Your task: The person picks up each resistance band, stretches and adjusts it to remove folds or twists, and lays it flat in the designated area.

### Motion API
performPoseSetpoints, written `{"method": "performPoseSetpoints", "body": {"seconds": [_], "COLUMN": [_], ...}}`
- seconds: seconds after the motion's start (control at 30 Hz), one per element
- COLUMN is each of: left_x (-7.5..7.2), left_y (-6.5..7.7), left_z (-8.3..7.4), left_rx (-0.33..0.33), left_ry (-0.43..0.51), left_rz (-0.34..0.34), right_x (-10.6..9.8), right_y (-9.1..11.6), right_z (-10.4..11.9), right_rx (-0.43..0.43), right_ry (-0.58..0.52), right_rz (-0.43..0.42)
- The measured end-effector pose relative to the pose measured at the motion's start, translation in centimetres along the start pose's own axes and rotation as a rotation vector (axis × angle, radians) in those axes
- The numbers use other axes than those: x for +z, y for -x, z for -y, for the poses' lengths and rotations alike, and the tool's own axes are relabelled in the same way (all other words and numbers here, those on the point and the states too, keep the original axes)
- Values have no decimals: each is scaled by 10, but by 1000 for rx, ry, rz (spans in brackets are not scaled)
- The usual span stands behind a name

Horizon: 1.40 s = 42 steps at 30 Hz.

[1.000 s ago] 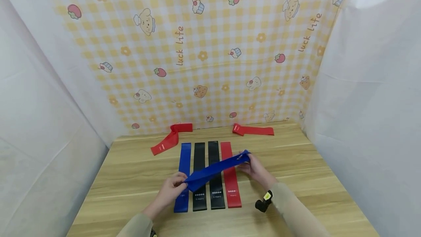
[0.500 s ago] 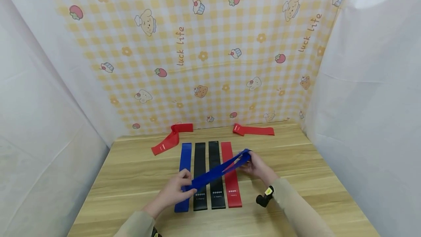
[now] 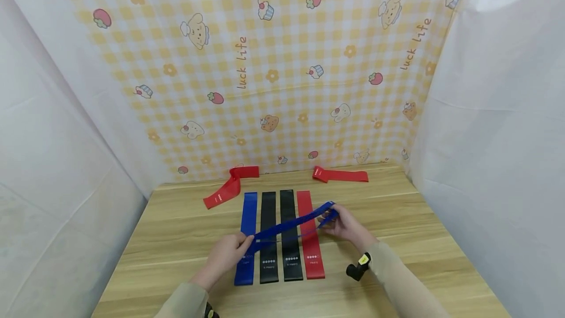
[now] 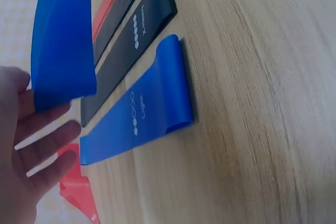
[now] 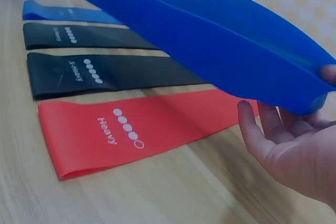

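A blue resistance band point(image 3: 287, 225) is stretched loosely between both hands above the table, its loop spread open. My left hand point(image 3: 227, 254) pinches the near left end between thumb and forefinger, the other fingers extended below it in the left wrist view. At the far right end, my right hand point(image 5: 299, 150) grips the band with the thumb on top and fingers beneath. Under it lie a blue band marked Light point(image 4: 136, 108), two black bands point(image 3: 268, 274) point(image 3: 293, 271) marked X-Heavy, and a red band marked Heavy point(image 5: 105, 140), side by side.
A twisted red band point(image 3: 227, 190) lies at the back left of the wooden table point(image 3: 176, 239). Another folded red band point(image 3: 346, 175) is at the back right. A checked cloth point(image 3: 273, 97) hangs behind, with white cloth at both sides.
The left hand loosened its fingers on the held blue band, then pinched its end again, shifting slightly. The held band's loop has turned and spread. The right hand stays nearly in place.
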State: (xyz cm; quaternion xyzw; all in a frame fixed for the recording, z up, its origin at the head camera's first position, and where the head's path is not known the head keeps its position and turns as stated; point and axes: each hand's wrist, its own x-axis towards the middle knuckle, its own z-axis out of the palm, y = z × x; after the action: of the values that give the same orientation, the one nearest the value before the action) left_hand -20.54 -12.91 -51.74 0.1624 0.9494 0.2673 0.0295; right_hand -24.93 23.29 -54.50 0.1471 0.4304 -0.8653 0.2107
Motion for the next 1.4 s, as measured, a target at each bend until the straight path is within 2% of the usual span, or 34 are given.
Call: {"method": "performPoseSetpoints", "body": {"seconds": [0.2,0.43,0.53,0.67,0.73,0.87,0.97,1.03,1.13,1.23,1.4], "left_x": [6,6,4,-1,-2,-4,-5,-4,0,5,12], "left_y": [-5,-12,-15,-18,-19,-21,-23,-24,-24,-25,-29], "left_z": [14,26,28,30,30,33,34,35,37,39,42], "left_rx": [-76,-201,-276,-403,-447,-470,-489,-500,-504,-505,-568], "left_ry": [19,225,430,769,901,1232,1431,1474,1480,1436,1338], "left_rz": [-131,-216,-194,-145,-141,-158,-192,-210,-222,-214,-180], "right_x": [-3,-1,0,3,4,5,5,5,5,9,17], "right_y": [1,0,3,7,8,10,11,11,10,6,-1], "right_z": [-2,-4,-4,-3,-3,-3,-5,-7,-11,-16,-25], "right_rx": [-32,-100,-102,-87,-80,-96,-119,-134,-144,-152,-190], "right_ry": [118,416,537,651,695,805,878,908,937,973,1079], "right_rz": [73,116,145,202,218,204,198,206,213,204,191]}}
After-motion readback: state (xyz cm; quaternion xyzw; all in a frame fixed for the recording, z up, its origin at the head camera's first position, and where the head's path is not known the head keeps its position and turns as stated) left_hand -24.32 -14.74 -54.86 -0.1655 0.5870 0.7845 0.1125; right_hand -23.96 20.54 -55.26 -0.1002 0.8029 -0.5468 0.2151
